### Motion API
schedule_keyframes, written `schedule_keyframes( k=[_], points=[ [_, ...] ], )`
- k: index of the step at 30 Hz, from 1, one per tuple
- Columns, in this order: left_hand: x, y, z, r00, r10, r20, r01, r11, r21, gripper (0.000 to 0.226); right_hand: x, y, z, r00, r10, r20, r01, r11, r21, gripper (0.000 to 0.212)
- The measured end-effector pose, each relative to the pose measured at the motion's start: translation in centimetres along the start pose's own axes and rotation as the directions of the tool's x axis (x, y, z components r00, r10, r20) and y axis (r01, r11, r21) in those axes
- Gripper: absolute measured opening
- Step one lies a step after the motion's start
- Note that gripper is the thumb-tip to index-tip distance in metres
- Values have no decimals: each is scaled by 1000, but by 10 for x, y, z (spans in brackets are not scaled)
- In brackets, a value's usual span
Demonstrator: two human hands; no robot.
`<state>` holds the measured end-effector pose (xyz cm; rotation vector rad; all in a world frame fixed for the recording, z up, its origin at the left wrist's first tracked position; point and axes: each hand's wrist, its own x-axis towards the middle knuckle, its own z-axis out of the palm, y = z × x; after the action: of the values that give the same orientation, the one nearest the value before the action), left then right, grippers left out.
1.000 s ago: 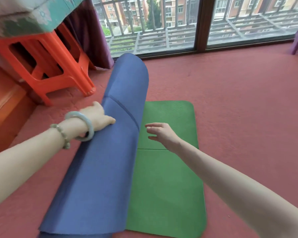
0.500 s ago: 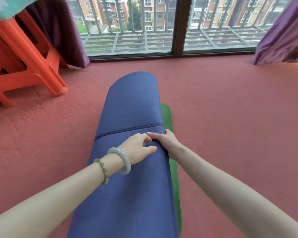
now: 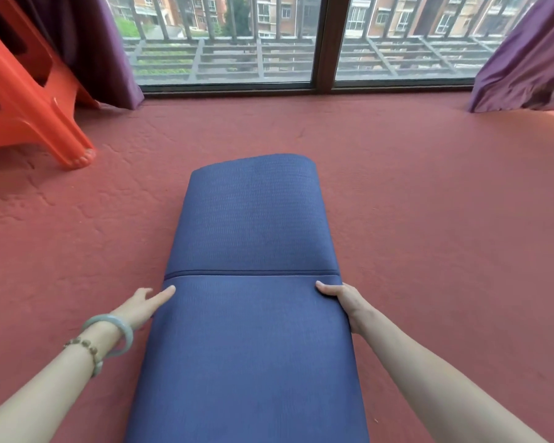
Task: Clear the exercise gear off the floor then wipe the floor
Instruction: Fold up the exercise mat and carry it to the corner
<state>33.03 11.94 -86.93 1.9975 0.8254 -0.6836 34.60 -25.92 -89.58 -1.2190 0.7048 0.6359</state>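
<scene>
- The left hand point(image 3: 143, 303) reaches in from the lower left with its fingers held straight and loose. The index fingertip touches the left edge of the blue mat point(image 3: 253, 330), just below a crosswise seam point(image 3: 253, 273). This hand holds nothing.
- A pale green bangle point(image 3: 123, 334) and a beaded bracelet point(image 3: 88, 348) sit on the left wrist.
- The right hand point(image 3: 341, 297) reaches in from the lower right and grips the mat's right edge at the same level. The thumb lies on top of the mat, and the fingers curl down over the side, out of sight.
- Both forearms are bare and stretched forward, one on each side of the mat.
- The blue mat lies flat on the middle of the floor point(image 3: 445, 235). It runs lengthways from the near edge of the view toward the window, and its far end is rounded.
- The floor is red with a rough, wrinkled texture.
- An orange plastic stool point(image 3: 29, 100) stands at the far left corner of the floor.
- A wide window point(image 3: 323, 43) with a dark frame lines the floor's far edge. Railings and apartment blocks show outside.
- Purple curtains hang at both sides, the left curtain point(image 3: 109, 49) behind the stool and the right curtain point(image 3: 525, 65) touching the floor.
</scene>
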Motion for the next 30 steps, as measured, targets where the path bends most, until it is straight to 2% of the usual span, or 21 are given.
schedule_keyframes(
  k=[4,9,15,21,23,27,30],
  points=[
    [11,0,14,995,75,59,-71,995,-71,50,11,8,-5,998,-49,-45,48,998,-29,33],
    [22,10,19,990,129,62,-113,970,-214,33,25,10,-10,991,-110,-81,94,979,-182,34],
    [36,10,20,995,53,79,-31,966,-256,52,31,3,-12,992,-82,-94,58,970,-235,25],
    [36,18,26,999,-28,31,34,976,-213,42,31,-4,-11,991,33,-131,-59,978,-200,25],
    [31,18,22,997,-49,53,62,960,-274,44,27,-8,-9,990,100,-102,-118,975,-186,23],
    [12,16,13,986,-59,158,118,911,-395,32,19,-17,-8,978,186,93,-176,979,-103,22],
    [-1,13,10,970,-83,227,181,873,-453,23,19,-17,-7,969,216,117,-201,971,-127,27]
  ],
)
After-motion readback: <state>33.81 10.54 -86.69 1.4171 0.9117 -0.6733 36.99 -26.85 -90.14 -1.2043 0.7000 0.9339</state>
